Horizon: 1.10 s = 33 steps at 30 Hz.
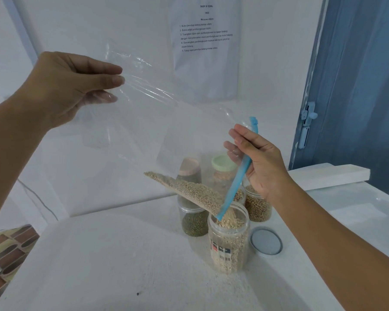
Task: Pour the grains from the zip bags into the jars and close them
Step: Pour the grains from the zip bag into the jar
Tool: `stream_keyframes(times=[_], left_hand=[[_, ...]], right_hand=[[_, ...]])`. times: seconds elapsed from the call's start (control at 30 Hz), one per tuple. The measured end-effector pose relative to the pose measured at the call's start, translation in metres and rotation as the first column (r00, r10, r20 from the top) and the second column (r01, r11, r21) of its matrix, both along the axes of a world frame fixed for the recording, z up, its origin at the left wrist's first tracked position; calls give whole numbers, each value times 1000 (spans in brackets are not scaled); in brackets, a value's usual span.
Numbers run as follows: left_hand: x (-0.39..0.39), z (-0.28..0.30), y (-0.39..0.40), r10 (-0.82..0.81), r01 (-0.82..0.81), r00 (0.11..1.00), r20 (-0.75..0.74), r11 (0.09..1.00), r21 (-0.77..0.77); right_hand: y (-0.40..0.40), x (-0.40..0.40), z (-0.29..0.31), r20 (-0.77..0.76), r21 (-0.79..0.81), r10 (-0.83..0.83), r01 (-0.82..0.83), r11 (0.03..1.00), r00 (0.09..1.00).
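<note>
While my left hand (72, 86) pinches the raised bottom corner of the clear plastic zip bag (144, 122) between thumb and fingers, the bag slopes down to the right across the view. Pale beige grains (189, 191) sit in a wedge along its lower edge and spill from its mouth into the open clear plastic jar with a barcode label (228, 245), which stands on the white counter (121, 261) and is already nearly full. Just behind that jar to the left stands a clear jar of dark green beans with a pink lid (192, 218); behind it is a clear jar with a pale green lid (222, 169), and further right an open clear jar of tan beans (257, 207). My right hand (259, 162) grips the bag's blue zip strip (238, 176) near the mouth, fingers curled round it, the strip's lower end reaching into the labelled jar. A round lid with a white rim (266, 241) lies flat on the counter just right of that jar.
</note>
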<state>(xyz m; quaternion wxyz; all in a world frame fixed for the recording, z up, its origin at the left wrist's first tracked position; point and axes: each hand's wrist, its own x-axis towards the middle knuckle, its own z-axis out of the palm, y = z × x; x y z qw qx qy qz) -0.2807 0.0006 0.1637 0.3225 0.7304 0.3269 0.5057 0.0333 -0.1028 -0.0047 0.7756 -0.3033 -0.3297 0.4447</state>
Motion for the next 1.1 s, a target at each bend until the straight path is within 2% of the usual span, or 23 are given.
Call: stream_keyframes(times=[0.67, 1.1], left_hand=[[16, 11, -8, -23, 27, 997, -67, 998, 53], [12, 11, 0, -18, 20, 999, -40, 999, 47]], right_hand=[[-6, 3, -8, -71, -20, -9, 8, 1000, 997], [-6, 1, -8, -62, -4, 29, -29, 1000, 998]])
